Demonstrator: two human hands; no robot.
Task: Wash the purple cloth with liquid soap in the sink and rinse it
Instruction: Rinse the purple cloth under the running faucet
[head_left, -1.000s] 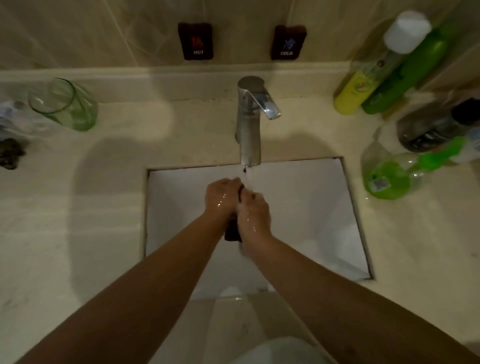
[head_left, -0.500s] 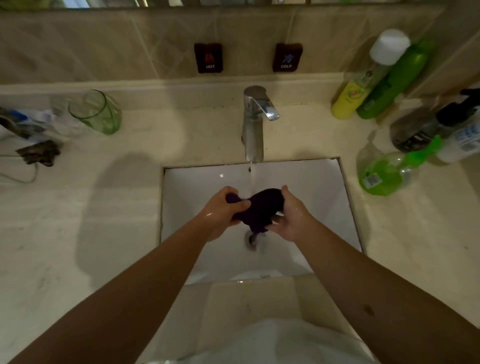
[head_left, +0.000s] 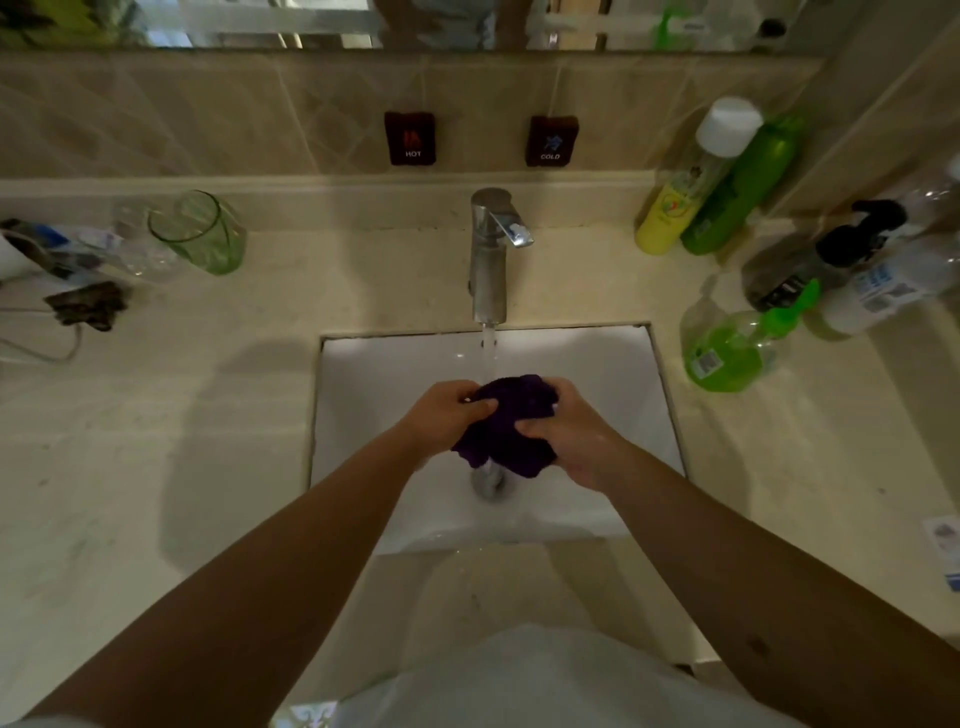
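Observation:
The dark purple cloth (head_left: 511, 421) is bunched up over the white sink (head_left: 613, 374), right under the water stream (head_left: 489, 345) running from the chrome faucet (head_left: 491, 254). My left hand (head_left: 449, 413) grips the cloth's left side with curled fingers. On the right side my right hand (head_left: 571, 434) grips it, thumb pressed across the fabric. Below the cloth the drain (head_left: 488, 480) shows. A clear pump bottle of green liquid soap (head_left: 727, 351) lies on the counter right of the sink.
A green glass (head_left: 200, 236) and small clutter with a cable (head_left: 78, 301) sit on the left counter. Yellow and green bottles (head_left: 696, 197) stand back right, with a dark spray bottle (head_left: 810, 265) and a white-labelled bottle (head_left: 883, 291) nearby. HOT and COLD tags (head_left: 480, 137) hang on the wall.
The hands were pressed together squeezing the cloth; they have parted, and the cloth now lies bunched between them under the stream. The camera view has tilted up slightly.

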